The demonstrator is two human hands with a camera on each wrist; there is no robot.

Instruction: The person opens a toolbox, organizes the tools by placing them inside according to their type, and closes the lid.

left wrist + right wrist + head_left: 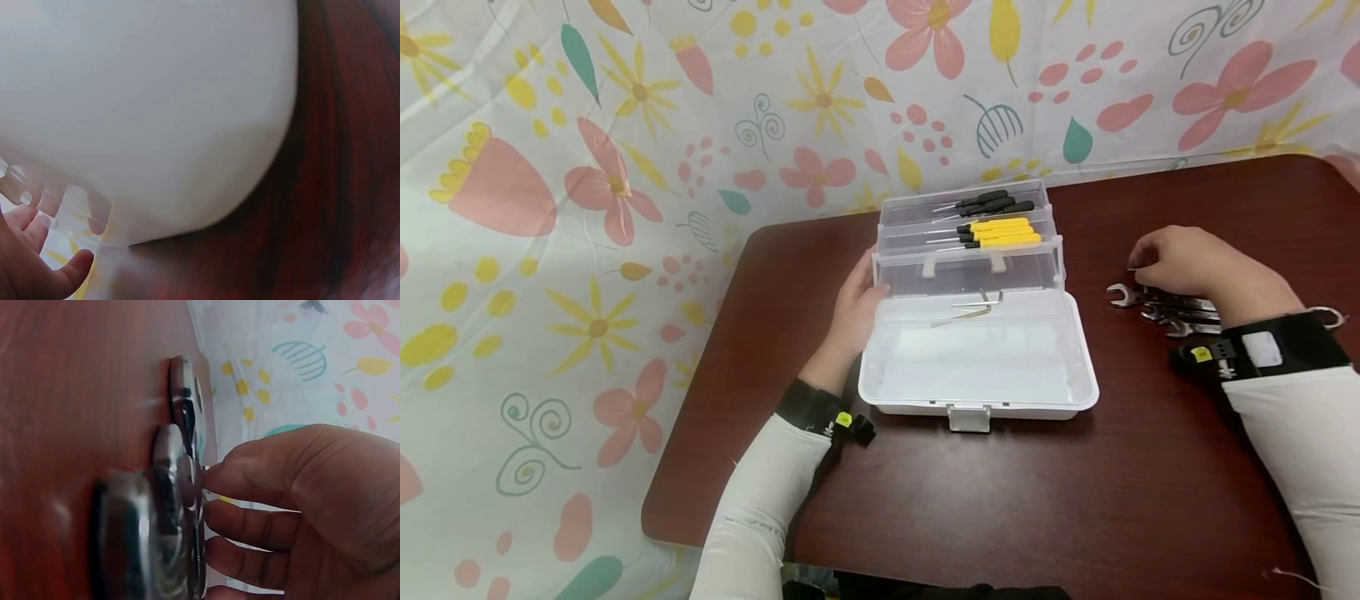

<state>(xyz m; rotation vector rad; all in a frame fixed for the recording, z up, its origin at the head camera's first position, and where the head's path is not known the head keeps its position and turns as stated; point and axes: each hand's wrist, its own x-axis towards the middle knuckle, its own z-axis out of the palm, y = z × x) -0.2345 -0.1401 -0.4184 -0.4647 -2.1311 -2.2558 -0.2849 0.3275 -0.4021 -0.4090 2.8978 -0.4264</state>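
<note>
A white toolbox [977, 367] stands with its clear stepped trays [967, 242] raised at the back. My left hand [853, 312] rests at the trays' left side, its fingers extended. In the left wrist view some of its fingers show through the clear plastic, the thumb [76, 265] apart from them. Two hex keys [977, 311] lie at the back of the box. At the right, my right hand [1195, 265] pinches a small metal piece [1131, 269] at its fingertips, close by several open-ended wrenches [1183, 315]. The piece's kind is mostly hidden.
Black-handled screwdrivers [996, 203] and yellow-handled screwdrivers [1003, 232] lie in the trays. A latch [969, 419] hangs at the box's front. A ring end [1330, 317] shows beyond my right wrist. Flowered cloth [820, 108] hangs behind the dark wooden table [1000, 500].
</note>
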